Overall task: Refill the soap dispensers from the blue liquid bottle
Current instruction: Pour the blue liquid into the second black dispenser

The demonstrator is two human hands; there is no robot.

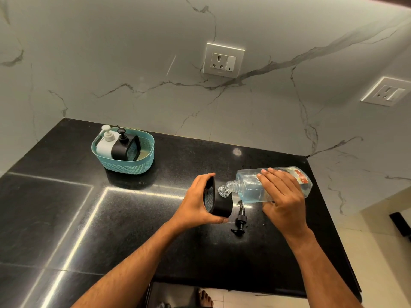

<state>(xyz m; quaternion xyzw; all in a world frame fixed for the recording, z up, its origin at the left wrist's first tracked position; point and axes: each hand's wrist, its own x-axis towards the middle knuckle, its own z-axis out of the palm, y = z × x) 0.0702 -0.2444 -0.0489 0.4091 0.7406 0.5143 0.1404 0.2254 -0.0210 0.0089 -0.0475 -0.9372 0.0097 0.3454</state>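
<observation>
My left hand (198, 201) grips a black soap dispenser (219, 205) standing on the dark counter, its pump removed. My right hand (282, 196) holds a clear bottle of blue liquid (251, 187) tipped on its side, with its open neck at the dispenser's top opening. The black pump head (240, 221) lies on the counter just right of the dispenser. A teal basket (126, 165) at the back left holds a white dispenser (105, 145) and another black dispenser (122, 145), both with pumps on.
The black granite counter (111, 230) ends at a front edge near my body and a right edge beside the bottle. A marble wall with two sockets (223, 61) rises behind. A bare foot (204, 297) shows on the floor below.
</observation>
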